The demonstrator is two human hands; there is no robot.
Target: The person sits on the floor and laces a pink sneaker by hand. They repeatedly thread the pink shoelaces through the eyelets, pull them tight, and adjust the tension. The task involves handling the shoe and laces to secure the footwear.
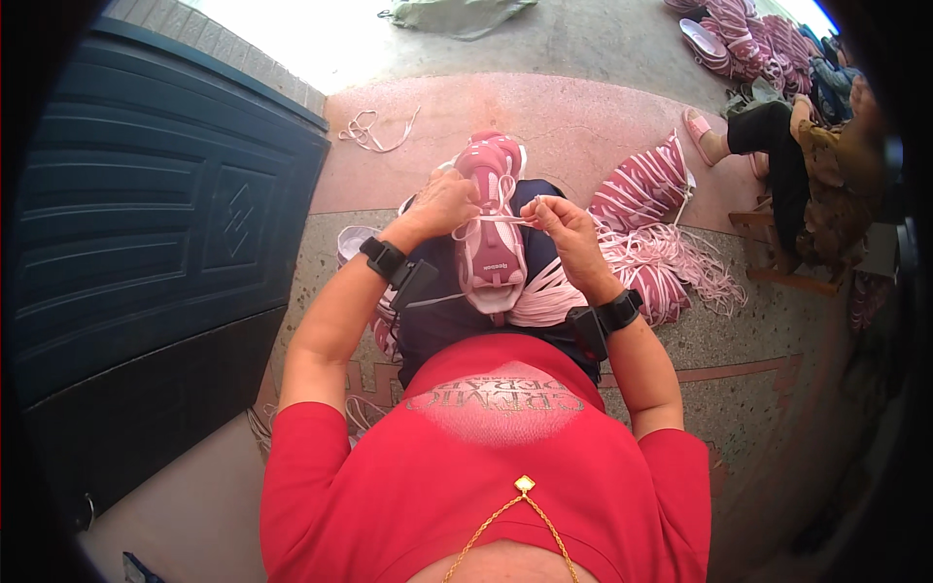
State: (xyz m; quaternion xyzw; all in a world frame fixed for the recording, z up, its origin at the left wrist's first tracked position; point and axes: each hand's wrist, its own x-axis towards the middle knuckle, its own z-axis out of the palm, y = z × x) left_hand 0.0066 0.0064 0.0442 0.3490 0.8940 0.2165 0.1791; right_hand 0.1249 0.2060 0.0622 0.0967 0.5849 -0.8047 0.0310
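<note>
Meanwhile, both hands are pinching a pink lace (505, 221) across a pink sneaker (491, 233) lying on the lap. The left hand (442, 204) is gripping one end, the right hand (569, 228) the other. Loose pink laces (661, 267) are lying on the floor just beside.

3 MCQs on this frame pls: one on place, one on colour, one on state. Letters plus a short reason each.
1. Where does the sneaker rest?
A. on the person's lap
B. on the dark door
C. on the wooden stool

2. What colour are the laces heaped at the person's right?
A. blue
B. pink
C. black

3. What is the right hand doing?
A. lying flat on the floor
B. gripping a sandal
C. pinching a lace end

Answers:
1. A, the shoe lies on the dark trousers between both forearms.
2. B, the bundle and loose strands are pink and pale pink.
3. C, its fingertips close on the lace at the shoe, while the left hand steadies the shoe's side.
</note>
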